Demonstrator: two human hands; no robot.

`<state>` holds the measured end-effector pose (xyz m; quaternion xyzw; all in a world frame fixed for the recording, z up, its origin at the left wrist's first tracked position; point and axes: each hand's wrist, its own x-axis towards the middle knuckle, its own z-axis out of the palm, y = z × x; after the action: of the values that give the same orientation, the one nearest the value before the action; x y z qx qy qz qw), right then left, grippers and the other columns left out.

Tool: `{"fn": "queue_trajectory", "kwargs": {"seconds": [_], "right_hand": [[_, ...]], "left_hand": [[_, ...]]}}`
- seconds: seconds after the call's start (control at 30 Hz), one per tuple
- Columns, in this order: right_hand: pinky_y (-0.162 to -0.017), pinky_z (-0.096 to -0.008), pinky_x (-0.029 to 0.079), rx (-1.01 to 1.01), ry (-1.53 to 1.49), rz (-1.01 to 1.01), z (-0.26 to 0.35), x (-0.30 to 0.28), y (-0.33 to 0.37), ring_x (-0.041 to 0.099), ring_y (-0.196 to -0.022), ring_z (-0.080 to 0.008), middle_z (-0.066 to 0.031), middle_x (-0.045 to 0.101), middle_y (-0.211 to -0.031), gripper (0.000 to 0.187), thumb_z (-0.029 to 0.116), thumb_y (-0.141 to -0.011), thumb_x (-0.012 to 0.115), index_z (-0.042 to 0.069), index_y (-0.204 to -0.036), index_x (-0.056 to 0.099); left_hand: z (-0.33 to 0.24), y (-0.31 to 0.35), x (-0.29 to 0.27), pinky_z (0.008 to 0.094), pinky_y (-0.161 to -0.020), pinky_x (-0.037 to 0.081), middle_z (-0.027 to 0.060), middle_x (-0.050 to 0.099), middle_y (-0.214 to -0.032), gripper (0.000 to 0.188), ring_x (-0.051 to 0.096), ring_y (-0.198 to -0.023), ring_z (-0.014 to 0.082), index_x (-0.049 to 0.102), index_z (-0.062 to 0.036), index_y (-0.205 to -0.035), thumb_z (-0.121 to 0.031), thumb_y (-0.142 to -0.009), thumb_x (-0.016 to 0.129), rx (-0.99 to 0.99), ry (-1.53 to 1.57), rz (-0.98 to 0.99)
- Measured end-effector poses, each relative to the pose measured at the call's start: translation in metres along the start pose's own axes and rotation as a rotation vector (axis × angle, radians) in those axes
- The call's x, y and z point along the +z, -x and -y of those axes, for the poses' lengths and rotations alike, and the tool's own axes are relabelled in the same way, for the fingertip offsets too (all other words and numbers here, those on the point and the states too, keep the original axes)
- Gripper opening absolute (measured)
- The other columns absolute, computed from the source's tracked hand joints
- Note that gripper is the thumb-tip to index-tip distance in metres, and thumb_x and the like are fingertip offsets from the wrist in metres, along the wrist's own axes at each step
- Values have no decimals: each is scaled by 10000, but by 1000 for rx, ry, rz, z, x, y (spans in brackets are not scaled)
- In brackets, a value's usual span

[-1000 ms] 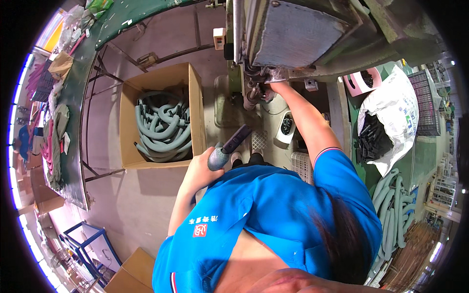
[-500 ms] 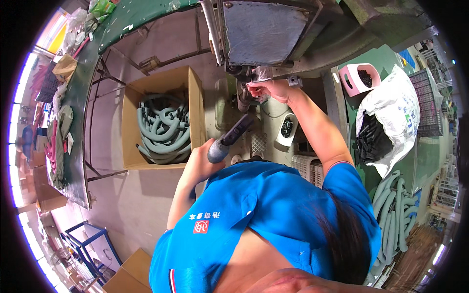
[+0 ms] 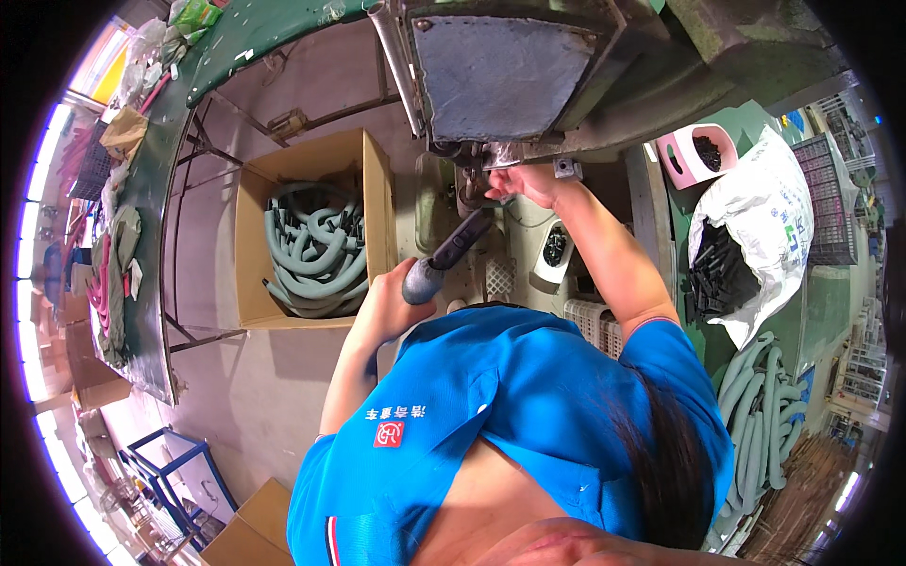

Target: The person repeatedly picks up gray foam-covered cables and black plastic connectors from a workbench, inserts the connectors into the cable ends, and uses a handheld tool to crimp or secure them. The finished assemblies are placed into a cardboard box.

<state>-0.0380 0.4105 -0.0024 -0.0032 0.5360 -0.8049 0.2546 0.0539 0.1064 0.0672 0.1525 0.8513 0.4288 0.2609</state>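
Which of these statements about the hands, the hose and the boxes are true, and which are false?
1. The left hand grips a dark hose. True.
2. The right hand rests on the white bag. False: it reaches up to the machine; the white bag lies apart, to the right.
3. The cardboard box holds grey-green hoses. True.
4. The pink container is empty. False: it holds small black parts.

Concrete floor (image 3: pixel 236 377) bearing open cardboard box (image 3: pixel 377 203) of grey-green hoses (image 3: pixel 316 250); further hoses (image 3: pixel 764 415) piled at right.
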Motion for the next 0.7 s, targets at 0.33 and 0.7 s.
{"fn": "queue_trajectory", "kwargs": {"seconds": [0.33, 0.7], "right_hand": [[-701, -376, 457, -531, 1275, -458, -16, 18, 15, 572, -754, -258, -127, 597, -810, 328, 319, -975, 435, 22, -908, 556], [-829, -425, 451, -592, 1097, -535, 39, 43, -1, 577, -961, -312, -158, 630, -1035, 292, 270, -928, 480, 21, -1035, 591]], "left_hand": [[-16, -64, -3, 436, -755, 494, 227, 645, -886, 577, 620, -869, 391, 572, -69, -1151, -258, -622, 701, 199, -162, -9], [-26, -114, -25, 352, -692, 514, 172, 663, -824, 545, 660, -746, 264, 588, -50, -1152, -182, -633, 694, 226, -343, -36]]}}
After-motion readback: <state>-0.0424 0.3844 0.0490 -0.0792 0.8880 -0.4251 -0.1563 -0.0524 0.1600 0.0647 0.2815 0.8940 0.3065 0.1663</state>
